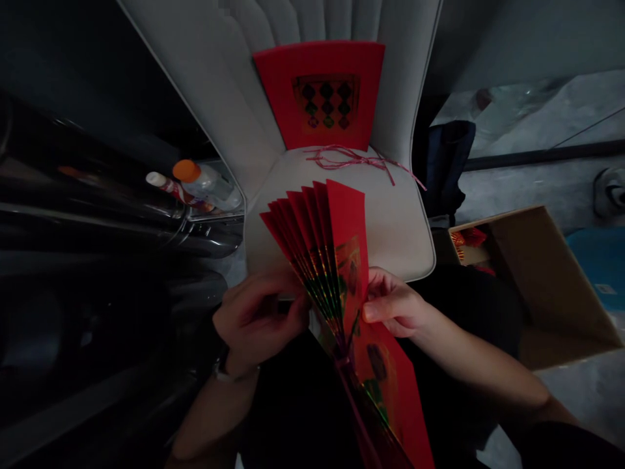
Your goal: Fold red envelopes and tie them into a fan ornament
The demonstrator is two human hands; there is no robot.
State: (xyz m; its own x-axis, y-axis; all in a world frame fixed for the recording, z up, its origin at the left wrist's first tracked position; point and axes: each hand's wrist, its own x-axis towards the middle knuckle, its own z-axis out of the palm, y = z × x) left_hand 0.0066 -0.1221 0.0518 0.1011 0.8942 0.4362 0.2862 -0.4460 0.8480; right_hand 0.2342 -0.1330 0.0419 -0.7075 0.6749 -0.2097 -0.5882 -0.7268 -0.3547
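Observation:
A bundle of red paper [349,260], folded in pleats and printed in gold and green, spreads like a fan between my hands. Its pleats draw together at a narrow middle, and more red panels run down toward my lap. My right hand [395,303] pinches the right edge of the front panel between thumb and fingers. Against the pleats' left side, my left hand [263,309] is closed with curled fingers; its fingertips are partly hidden in shadow. Beyond them, a red printed paper packet [322,91] leans on the chair back. Pink string [342,156] lies before it.
A pale padded chair [400,241] stands in front of me. On the left are an orange-capped bottle [209,182] and a white-capped bottle [170,187]. An open cardboard box [547,280] with red and gold items sits at right, beside a blue container [598,260].

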